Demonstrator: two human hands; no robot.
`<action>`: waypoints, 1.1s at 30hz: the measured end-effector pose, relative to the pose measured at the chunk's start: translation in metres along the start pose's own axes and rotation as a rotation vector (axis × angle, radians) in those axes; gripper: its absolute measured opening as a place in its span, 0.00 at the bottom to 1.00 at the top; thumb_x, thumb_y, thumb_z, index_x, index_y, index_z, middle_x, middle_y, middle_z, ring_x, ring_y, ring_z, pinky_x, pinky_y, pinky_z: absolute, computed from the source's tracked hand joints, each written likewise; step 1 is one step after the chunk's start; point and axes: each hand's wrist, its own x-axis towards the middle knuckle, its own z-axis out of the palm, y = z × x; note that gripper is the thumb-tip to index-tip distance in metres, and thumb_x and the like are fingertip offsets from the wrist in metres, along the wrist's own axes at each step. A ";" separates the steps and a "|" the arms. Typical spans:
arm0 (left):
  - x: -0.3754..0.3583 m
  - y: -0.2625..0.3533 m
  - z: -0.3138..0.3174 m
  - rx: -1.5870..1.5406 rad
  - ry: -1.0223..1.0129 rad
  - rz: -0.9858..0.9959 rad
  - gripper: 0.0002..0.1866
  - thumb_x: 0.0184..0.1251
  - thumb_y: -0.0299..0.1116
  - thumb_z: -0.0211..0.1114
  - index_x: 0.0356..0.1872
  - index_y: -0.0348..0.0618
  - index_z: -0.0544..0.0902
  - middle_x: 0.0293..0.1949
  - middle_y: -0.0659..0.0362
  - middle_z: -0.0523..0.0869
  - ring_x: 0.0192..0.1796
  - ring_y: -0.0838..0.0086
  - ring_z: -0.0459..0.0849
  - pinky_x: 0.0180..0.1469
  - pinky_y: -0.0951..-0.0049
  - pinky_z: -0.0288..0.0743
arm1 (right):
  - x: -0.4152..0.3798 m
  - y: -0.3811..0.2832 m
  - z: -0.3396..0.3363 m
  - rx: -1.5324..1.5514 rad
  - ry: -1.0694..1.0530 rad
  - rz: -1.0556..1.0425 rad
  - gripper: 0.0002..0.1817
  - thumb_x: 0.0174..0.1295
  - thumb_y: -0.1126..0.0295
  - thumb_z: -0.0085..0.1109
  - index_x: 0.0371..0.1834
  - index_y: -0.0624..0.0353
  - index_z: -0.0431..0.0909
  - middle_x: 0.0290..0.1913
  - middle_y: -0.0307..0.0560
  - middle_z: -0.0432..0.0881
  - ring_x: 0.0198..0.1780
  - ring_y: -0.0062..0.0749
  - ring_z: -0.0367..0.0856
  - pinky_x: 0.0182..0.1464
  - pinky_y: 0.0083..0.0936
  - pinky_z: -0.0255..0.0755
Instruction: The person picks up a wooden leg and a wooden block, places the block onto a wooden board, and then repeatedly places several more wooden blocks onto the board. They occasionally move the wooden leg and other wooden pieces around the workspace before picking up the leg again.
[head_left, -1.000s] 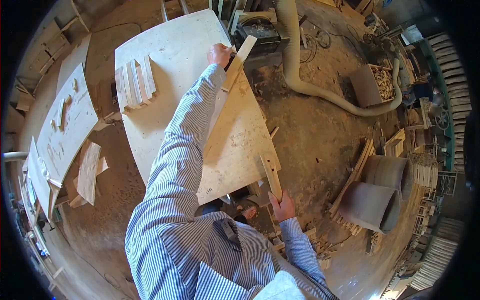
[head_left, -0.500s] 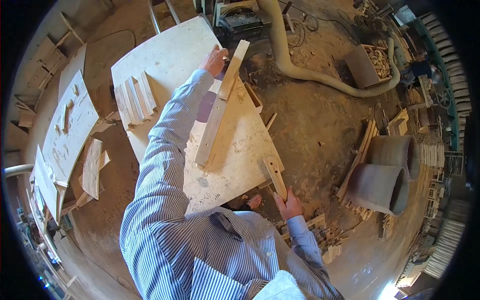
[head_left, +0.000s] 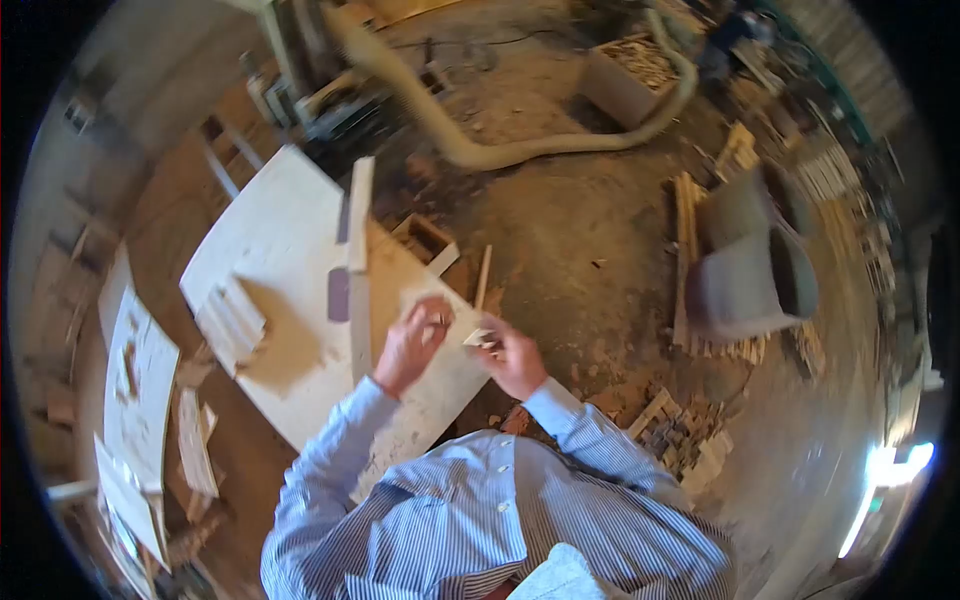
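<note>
My left hand point(head_left: 408, 348) is above the pale work board, its fingers curled together. Whatever they may hold is too small and blurred to make out. Close on its right, my right hand point(head_left: 513, 362) is closed around a short wooden piece point(head_left: 478, 338), which points toward the left hand and shows mostly by its end. Under both hands lies the large pale board point(head_left: 290, 205). A long wooden strip point(head_left: 359, 275) lies on it, left of my left hand. Further left, several short wooden strips point(head_left: 232, 320) sit side by side.
Beyond the board, a ribbed hose point(head_left: 520, 152) crosses the floor near a box of offcuts point(head_left: 615, 90). On the right stand two curved panels point(head_left: 745, 285) beside stacked strips. Scrap wood point(head_left: 690, 440) lies lower right, and another board point(head_left: 140, 385) stands at left.
My left hand has come back from the board's far edge toward me. My right hand has lifted the wooden piece up and inward, beside the left. The view has turned.
</note>
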 end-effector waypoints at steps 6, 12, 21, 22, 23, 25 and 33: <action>-0.023 0.054 0.032 0.196 -0.043 -0.214 0.35 0.60 0.31 0.79 0.68 0.43 0.75 0.58 0.48 0.84 0.53 0.56 0.89 0.54 0.57 0.84 | 0.026 -0.017 -0.023 -0.122 -0.253 -0.041 0.27 0.70 0.47 0.67 0.55 0.62 0.84 0.40 0.59 0.89 0.42 0.52 0.91 0.44 0.40 0.82; -0.056 0.077 0.011 0.245 -0.202 -0.144 0.48 0.58 0.43 0.83 0.77 0.43 0.67 0.59 0.48 0.83 0.52 0.58 0.89 0.52 0.58 0.85 | 0.052 0.032 -0.074 -0.137 -0.852 -0.001 0.20 0.69 0.51 0.64 0.41 0.59 0.86 0.32 0.51 0.88 0.38 0.39 0.88 0.45 0.42 0.80; -0.076 0.060 -0.005 0.268 -0.095 -0.191 0.33 0.65 0.31 0.76 0.70 0.43 0.75 0.58 0.49 0.82 0.47 0.59 0.88 0.48 0.60 0.86 | 0.221 -0.080 -0.314 -0.076 0.264 0.071 0.62 0.68 0.27 0.55 0.84 0.72 0.47 0.73 0.68 0.75 0.72 0.49 0.79 0.75 0.44 0.69; -0.076 0.054 -0.003 0.266 -0.102 -0.212 0.31 0.65 0.30 0.75 0.70 0.42 0.76 0.58 0.48 0.82 0.49 0.58 0.88 0.50 0.61 0.86 | 0.209 -0.089 -0.298 -0.216 0.182 0.097 0.60 0.69 0.27 0.54 0.83 0.72 0.51 0.71 0.66 0.78 0.71 0.46 0.80 0.76 0.41 0.67; -0.076 0.052 -0.001 0.253 -0.112 -0.196 0.31 0.65 0.30 0.75 0.70 0.42 0.76 0.58 0.48 0.82 0.49 0.58 0.88 0.50 0.61 0.86 | 0.196 -0.069 -0.272 -0.198 0.142 0.056 0.55 0.72 0.31 0.54 0.82 0.73 0.54 0.64 0.63 0.82 0.64 0.43 0.83 0.69 0.39 0.73; -0.073 0.052 -0.002 0.225 -0.038 -0.191 0.30 0.65 0.29 0.75 0.68 0.41 0.78 0.59 0.47 0.82 0.51 0.56 0.88 0.50 0.62 0.86 | 0.170 -0.029 -0.218 -0.154 0.061 -0.024 0.47 0.76 0.38 0.54 0.78 0.74 0.61 0.52 0.58 0.88 0.52 0.37 0.90 0.55 0.35 0.84; -0.078 0.000 -0.054 0.417 0.173 -0.329 0.25 0.67 0.31 0.73 0.64 0.39 0.80 0.59 0.44 0.83 0.63 0.47 0.81 0.65 0.52 0.76 | -0.024 0.080 -0.032 -0.282 -0.227 0.180 0.45 0.71 0.43 0.65 0.78 0.67 0.64 0.67 0.65 0.80 0.62 0.53 0.85 0.64 0.42 0.79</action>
